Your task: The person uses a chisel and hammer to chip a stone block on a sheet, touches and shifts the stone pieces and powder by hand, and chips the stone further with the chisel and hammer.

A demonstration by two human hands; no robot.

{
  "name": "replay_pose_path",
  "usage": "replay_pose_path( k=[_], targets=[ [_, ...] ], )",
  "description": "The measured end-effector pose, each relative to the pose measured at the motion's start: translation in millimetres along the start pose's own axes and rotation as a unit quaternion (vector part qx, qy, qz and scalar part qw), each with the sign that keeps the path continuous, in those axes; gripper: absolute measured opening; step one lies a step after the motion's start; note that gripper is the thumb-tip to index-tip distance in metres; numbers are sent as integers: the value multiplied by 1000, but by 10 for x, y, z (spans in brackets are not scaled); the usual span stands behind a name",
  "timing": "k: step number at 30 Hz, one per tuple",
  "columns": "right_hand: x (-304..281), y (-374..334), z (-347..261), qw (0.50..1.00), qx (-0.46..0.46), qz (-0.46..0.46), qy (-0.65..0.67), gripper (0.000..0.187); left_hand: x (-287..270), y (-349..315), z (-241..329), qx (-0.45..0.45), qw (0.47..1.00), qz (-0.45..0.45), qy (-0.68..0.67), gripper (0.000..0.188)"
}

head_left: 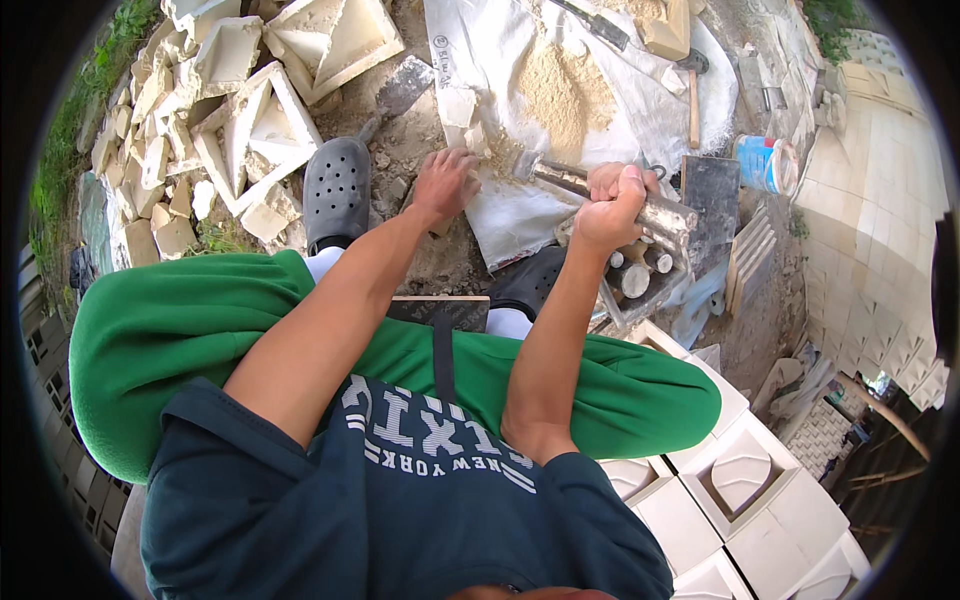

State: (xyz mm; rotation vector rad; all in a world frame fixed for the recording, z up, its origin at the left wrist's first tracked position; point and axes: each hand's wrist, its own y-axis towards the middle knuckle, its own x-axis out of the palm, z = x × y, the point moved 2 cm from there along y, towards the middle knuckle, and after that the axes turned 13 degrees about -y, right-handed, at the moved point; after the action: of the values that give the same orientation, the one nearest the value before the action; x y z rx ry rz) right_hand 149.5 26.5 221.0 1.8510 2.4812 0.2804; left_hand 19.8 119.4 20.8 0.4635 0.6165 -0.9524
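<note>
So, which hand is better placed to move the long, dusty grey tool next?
Probably the right hand: it grips the tool, whose tip points leftward. The left hand is apart from it, near the edge of the crumpled white sheet.

Block fragments (pixel 155 160) lie left of the sheet (pixel 510 225), which carries powder (pixel 558 95); the chisel (pixel 565 178) is over its near part; a bucket (pixel 757 163) sits right.

The chisel (pixel 562 177) looks like scuffed, faintly glossy metal. The sheet (pixel 510 225) looks like creased, woven plastic; the powder heap (pixel 560 92) toward its upper edge, matt and grainy.
</note>
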Motion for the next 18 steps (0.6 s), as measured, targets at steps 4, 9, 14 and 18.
replay_pose_path(
  k=[4, 9, 14, 18],
  targets=[
    [12, -41, 135, 1000, -1, 3, 21, 25, -22, 24, 8, -32, 998, -53, 14, 44],
    [-59, 100, 270, 999, 17, 28, 10, 27, 26, 93, -25, -57, 995, -72, 46, 51],
    [-114, 53, -128, 997, -59, -22, 49, 26, 22, 92, -72, -50, 996, -56, 43, 58],
    [3, -19, 2, 994, -60, -35, 80, 25, 32, 87, -55, -39, 997, -63, 38, 57]
  ],
)
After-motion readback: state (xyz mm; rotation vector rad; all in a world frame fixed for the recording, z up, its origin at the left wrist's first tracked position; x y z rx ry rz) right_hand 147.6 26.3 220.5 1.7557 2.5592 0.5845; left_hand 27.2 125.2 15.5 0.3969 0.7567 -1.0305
